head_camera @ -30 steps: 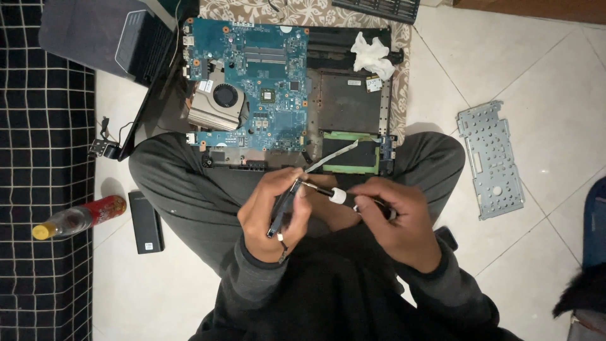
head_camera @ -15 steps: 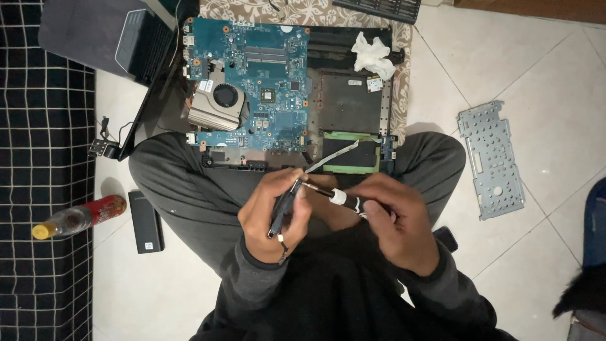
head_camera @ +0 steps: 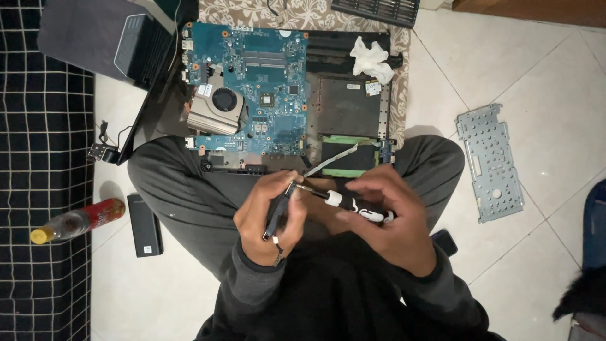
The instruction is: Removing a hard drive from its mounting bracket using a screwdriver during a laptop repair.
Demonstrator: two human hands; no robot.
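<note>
Your right hand [head_camera: 385,221] covers most of the black-and-white screwdriver [head_camera: 344,203], so its grip end is out of sight. The small dark part [head_camera: 278,211] pinched in your left hand [head_camera: 268,221] is too narrow to identify, and where the screwdriver tip meets it cannot be made out. The keyboard [head_camera: 377,9] is cut by the top edge. A blue object [head_camera: 594,224] runs off the right edge. Your lap hides the laptop base's [head_camera: 344,113] front edge.
</note>
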